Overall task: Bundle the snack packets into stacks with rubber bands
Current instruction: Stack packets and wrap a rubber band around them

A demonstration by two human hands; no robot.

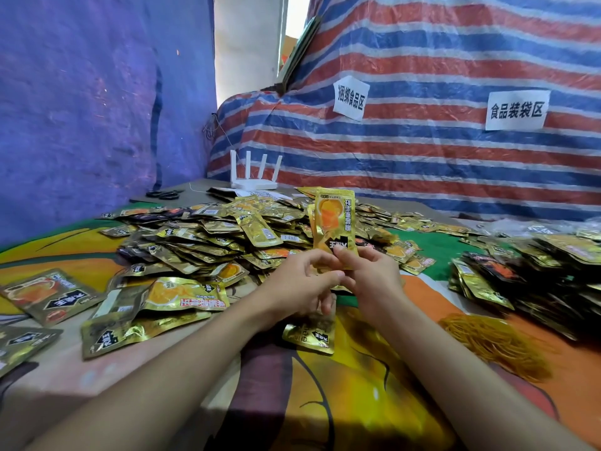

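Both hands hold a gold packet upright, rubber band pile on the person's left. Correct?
Not quite: the rubber band pile lies on the person's right, as the head view shows. The left hand and right hand do hold the gold packet upright.

Soft, fairly bright daylight comes from the blown-out gap (294, 14) at top centre. Glare glints off the gold snack packets (208, 236). Dark shadows fall on the printed cloth (357, 385) at bottom centre. Wide-angle distortion bends the edges; the lower left corner is blurred
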